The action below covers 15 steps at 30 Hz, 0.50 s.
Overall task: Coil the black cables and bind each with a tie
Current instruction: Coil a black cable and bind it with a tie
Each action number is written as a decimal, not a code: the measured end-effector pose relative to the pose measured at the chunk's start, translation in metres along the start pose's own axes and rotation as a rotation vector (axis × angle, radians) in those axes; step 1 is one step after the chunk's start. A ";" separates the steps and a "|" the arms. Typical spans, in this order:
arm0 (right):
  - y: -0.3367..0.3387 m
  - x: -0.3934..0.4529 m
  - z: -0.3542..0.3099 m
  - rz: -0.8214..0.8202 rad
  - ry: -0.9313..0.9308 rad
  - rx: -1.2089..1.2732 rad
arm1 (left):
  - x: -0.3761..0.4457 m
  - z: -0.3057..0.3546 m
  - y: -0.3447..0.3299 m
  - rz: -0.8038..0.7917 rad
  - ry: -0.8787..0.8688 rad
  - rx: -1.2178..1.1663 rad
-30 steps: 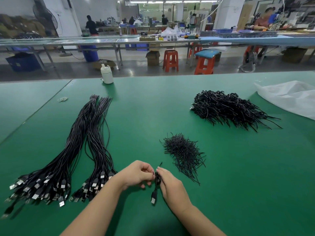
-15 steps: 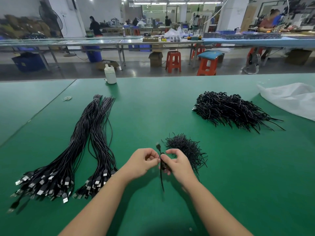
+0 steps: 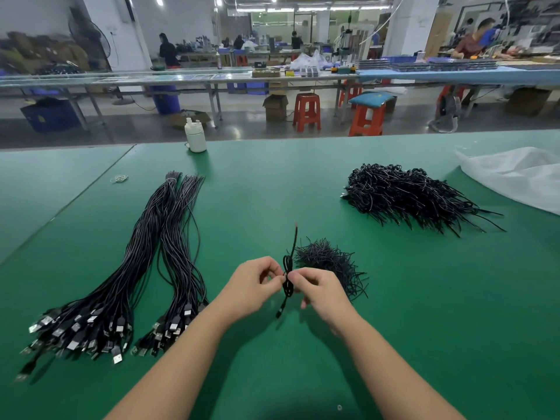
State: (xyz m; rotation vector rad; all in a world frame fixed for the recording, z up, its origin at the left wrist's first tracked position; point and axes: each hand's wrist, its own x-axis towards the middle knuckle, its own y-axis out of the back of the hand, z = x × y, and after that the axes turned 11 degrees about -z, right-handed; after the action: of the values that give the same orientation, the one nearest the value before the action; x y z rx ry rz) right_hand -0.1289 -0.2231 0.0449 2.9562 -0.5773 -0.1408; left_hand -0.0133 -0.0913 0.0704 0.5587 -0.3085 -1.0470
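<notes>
Head view: we pinch a coiled black cable (image 3: 288, 278) at its waist w/ both hands, left hand (image 3: 253, 287) and right hand (image 3: 321, 291), fingers curled on it, held above the green bench (image 3: 272, 192). Twist-tie pile (image 3: 328, 265) just behind; loose USB cables (image 3: 127, 274) left, coiled bundles (image 3: 403, 195) far right.

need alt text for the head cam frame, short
Both hands, left hand and right hand, pinch a coiled black cable above a green table. Beside them lies a small pile of ties; uncoiled USB cables lie left, finished coils far right.
</notes>
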 end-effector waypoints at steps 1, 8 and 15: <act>-0.001 0.000 0.000 -0.014 -0.018 0.031 | 0.000 0.003 -0.002 0.015 -0.019 0.071; 0.001 0.001 -0.005 -0.021 -0.026 0.166 | -0.004 0.012 -0.007 0.031 -0.126 0.256; 0.008 -0.003 -0.002 -0.224 0.048 0.416 | 0.002 0.012 0.001 0.061 0.030 0.010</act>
State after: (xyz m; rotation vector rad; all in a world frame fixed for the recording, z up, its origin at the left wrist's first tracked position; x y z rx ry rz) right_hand -0.1343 -0.2291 0.0486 3.4115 -0.2956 0.0356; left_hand -0.0180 -0.0967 0.0808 0.5699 -0.3026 -0.9782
